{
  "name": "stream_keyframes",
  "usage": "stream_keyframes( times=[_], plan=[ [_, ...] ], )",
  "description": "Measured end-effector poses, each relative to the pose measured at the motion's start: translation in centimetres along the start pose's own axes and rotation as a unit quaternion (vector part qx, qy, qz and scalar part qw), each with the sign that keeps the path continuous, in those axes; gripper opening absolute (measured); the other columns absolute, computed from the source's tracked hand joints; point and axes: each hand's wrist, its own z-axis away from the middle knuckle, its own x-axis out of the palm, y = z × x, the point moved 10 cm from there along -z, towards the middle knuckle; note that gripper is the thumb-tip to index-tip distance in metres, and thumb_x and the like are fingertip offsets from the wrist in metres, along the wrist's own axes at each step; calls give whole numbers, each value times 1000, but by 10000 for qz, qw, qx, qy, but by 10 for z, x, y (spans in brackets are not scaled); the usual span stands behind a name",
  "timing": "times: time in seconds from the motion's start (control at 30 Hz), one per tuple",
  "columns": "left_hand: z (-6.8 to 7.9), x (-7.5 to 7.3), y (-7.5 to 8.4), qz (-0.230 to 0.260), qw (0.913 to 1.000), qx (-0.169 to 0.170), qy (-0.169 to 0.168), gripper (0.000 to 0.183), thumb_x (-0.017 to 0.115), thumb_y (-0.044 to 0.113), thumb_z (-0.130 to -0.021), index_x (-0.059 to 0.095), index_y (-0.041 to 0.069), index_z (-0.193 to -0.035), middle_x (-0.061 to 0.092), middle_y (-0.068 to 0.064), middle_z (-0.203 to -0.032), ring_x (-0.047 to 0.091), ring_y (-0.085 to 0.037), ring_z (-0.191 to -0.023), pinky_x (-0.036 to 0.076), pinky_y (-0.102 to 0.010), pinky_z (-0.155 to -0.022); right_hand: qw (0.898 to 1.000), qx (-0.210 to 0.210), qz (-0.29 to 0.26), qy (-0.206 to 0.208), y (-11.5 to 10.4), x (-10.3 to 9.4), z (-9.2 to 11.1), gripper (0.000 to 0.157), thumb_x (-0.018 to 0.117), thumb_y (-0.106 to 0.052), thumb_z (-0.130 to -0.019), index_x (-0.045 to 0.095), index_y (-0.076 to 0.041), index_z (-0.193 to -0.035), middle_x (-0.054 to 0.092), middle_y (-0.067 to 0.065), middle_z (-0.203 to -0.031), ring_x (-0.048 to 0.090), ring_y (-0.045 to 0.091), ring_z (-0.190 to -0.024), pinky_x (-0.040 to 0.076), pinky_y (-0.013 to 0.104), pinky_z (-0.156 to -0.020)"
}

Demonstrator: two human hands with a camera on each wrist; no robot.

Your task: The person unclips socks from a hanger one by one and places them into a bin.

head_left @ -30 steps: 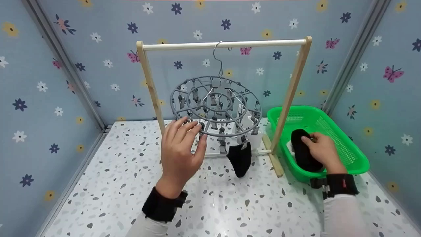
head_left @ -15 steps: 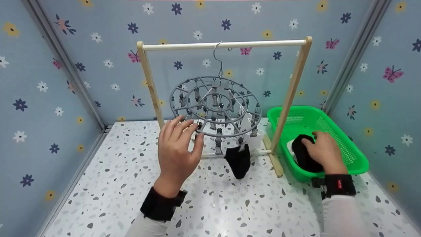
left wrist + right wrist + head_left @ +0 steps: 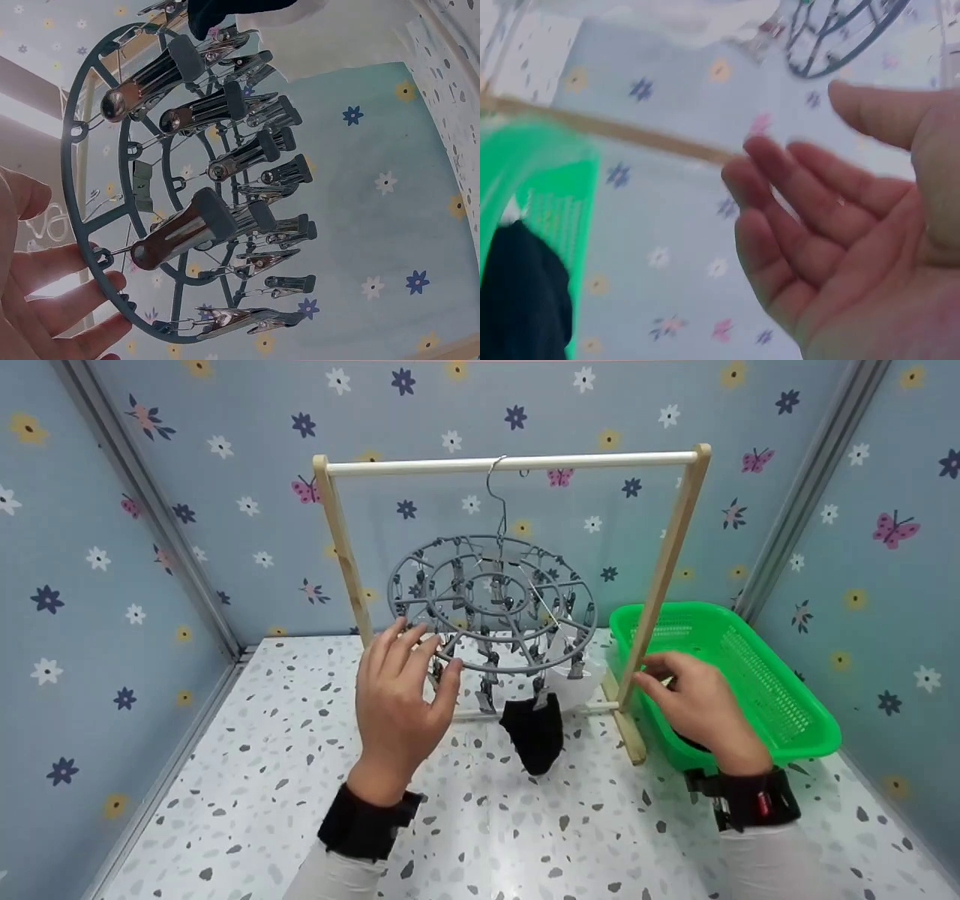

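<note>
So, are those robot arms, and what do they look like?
No, they're a person's: the left hand and right hand wear no gloves. Around the wrists are a left wristband and right wristband, both wide and black with a small dark block at the inner side. The right one has a red mark. The sleeves look whitish.

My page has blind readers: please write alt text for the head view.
The left hand is at the rim of a grey hanger on a wooden rack. A black sock is clipped to the hanger, and the right hand is by a green basket.
</note>
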Motion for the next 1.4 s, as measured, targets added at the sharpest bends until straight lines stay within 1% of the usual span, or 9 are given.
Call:
stream_keyframes(
  times=[0.17,0.37,0.47,0.67,0.77,0.87,1.1,1.23,1.4],
  plan=[
    [1,3,-5,-52,9999,-94,-81,42,71,30,-108,78,-5,-129,72,-22,-143,57,-45,-147,36,-61,-130,9969,-616,72,-488,-33,22,7,33,77,-22,-108,75,-4,-136,80,7,-118,75,30,-111,62,56,-95],
    [0,6,-14,-69,9993,-261,-261,45,67,32,-110,76,-3,-136,69,-21,-150,53,-43,-152,31,-58,-133,9877,-842,-475,-1227,-50,53,14,41,78,-32,-108,75,-6,-139,78,5,-130,75,27,-118,63,56,-100],
    [0,4,-15,3,9995,-252,-170,45,68,31,-109,75,-4,-137,67,-21,-152,52,-43,-153,30,-58,-133,9816,-1035,-626,-1480,-57,69,16,45,77,-36,-108,74,-6,-141,76,7,-135,73,31,-123,61,57,-105],
    [-4,-7,9,36,9990,405,159,41,70,25,-107,76,-2,-137,68,-18,-151,54,-41,-151,33,-59,-132,9724,-1448,-749,-1672,-69,95,18,51,80,-35,-106,69,-2,-144,75,14,-135,72,32,-126,59,54,-108],
    [-4,-8,24,180,9965,809,66,38,71,25,-106,78,1,-135,71,-15,-149,58,-37,-149,35,-61,-130,9706,-1442,-908,-1701,-70,103,19,56,79,-36,-106,66,-1,-148,74,15,-137,72,33,-126,59,54,-109],
    [-3,-3,28,260,9947,983,-161,36,71,26,-107,79,3,-134,73,-13,-146,62,-35,-145,39,-62,-127,9667,-1408,-1181,-1779,-71,110,20,61,80,-34,-106,60,-3,-155,74,13,-139,72,33,-128,58,54,-110],
    [1,8,24,76,9937,1021,-464,34,71,28,-108,82,2,-127,79,-13,-133,69,-33,-135,41,-61,-126,9621,-1020,-1604,-1956,-65,128,20,67,79,-38,-106,55,-7,-161,72,7,-144,72,29,-128,58,58,-111],
    [1,10,22,37,9935,1036,-480,33,72,28,-107,82,2,-125,80,-13,-130,70,-33,-134,41,-62,-126,9590,-692,-1885,-1998,-59,135,18,68,79,-35,-106,54,-4,-161,71,12,-144,72,32,-127,57,61,-111],
    [1,9,19,-29,9944,968,-415,30,77,23,-102,83,2,-122,81,-13,-128,70,-34,-133,41,-62,-126,9556,-526,-2141,-1956,-56,144,16,62,79,-31,-106,59,-2,-156,73,13,-140,74,31,-122,60,56,-108]
  ],
)
